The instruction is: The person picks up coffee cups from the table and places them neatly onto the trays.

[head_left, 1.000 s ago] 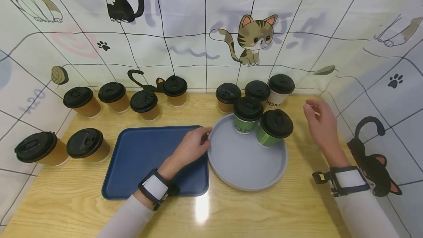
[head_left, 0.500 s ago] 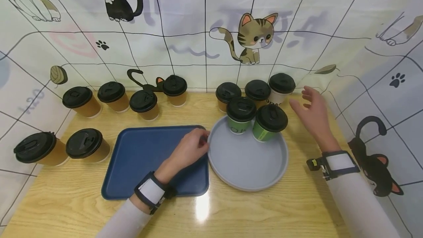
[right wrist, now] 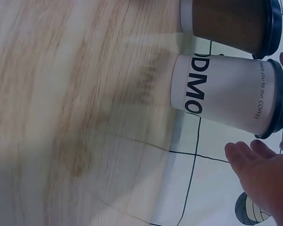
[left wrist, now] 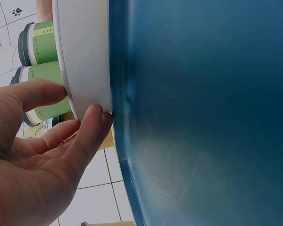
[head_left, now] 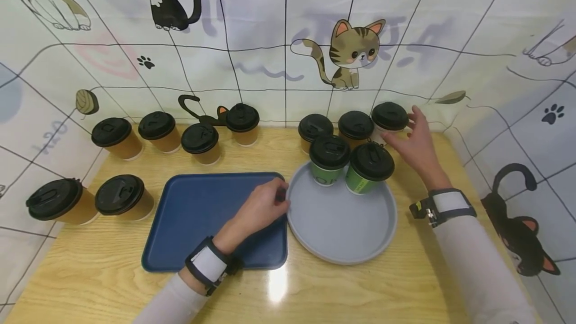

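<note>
In the head view my left hand (head_left: 261, 206) is at the left rim of a round grey tray (head_left: 342, 234). In the left wrist view its thumb and fingers (left wrist: 87, 129) pinch that rim, curled. Two green paper cups (head_left: 358, 184) with black lids stand on the tray's far part. My right hand (head_left: 416, 146) is spread around the right side of a white lidded cup (head_left: 382, 134) behind the tray. In the right wrist view the white cup (right wrist: 226, 92) stands upright on the table, with a gap between it and the lower fingers (right wrist: 245, 157).
Two brown cups (head_left: 308, 144) with black lids stand beside the white one. A blue rectangular tray (head_left: 202, 214) lies left of the round tray. Several brown lidded cups (head_left: 204, 156) stand behind and left of it. A cat-print cloth (head_left: 256, 39) backs the table.
My right hand has moved left and away from me, from beside the tray to the white cup. The green cups have shifted slightly left and back. My left hand stays at the rim.
</note>
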`<state>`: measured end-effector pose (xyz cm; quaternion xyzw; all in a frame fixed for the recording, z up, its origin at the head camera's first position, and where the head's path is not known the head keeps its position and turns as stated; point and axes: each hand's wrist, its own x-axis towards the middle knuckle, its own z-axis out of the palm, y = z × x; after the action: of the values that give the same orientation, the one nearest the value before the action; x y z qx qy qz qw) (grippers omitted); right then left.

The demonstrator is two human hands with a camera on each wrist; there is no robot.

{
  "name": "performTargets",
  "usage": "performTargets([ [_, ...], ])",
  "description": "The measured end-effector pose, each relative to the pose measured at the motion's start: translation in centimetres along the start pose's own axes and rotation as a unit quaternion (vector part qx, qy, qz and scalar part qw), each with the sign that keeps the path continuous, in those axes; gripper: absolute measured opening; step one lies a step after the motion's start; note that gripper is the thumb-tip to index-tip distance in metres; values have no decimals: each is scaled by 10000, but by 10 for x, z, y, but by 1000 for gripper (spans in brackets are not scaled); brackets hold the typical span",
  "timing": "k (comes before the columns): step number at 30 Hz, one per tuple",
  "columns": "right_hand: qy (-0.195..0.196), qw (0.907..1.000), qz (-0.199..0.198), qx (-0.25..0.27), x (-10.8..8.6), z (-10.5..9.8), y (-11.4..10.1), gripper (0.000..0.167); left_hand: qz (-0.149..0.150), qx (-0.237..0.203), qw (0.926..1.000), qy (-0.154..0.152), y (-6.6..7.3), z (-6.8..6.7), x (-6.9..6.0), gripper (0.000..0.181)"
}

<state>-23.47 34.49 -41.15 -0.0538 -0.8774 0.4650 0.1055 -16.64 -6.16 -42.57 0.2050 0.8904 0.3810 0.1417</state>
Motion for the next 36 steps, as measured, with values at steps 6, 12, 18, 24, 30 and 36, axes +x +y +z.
performTargets([
  [6, -51, 10000, 63, -3, 5, 1, 3, 116, -38, -122, 9999, -36, 3, 2, -2, 39],
  [12, 23, 9999, 9, -100, 9, 1, 3, 118, 107, -238, 9996, -70, 3, 4, -3, 49],
  [18, 83, 9998, -72, -172, 13, 4, 6, 117, 241, -108, 9996, -80, 2, 5, -3, 52],
  [24, 150, 9991, -334, -233, 15, 5, 9, 101, 236, -120, 9996, -85, 2, 5, -2, 52],
  [30, 383, 9985, -268, -284, 8, -4, 6, 99, 196, -127, 9997, -37, 1, 4, -2, 52],
  [36, 501, 9986, -9, -183, -13, -19, 0, 102, 89, -175, 9998, 16, 0, 2, -2, 52],
])
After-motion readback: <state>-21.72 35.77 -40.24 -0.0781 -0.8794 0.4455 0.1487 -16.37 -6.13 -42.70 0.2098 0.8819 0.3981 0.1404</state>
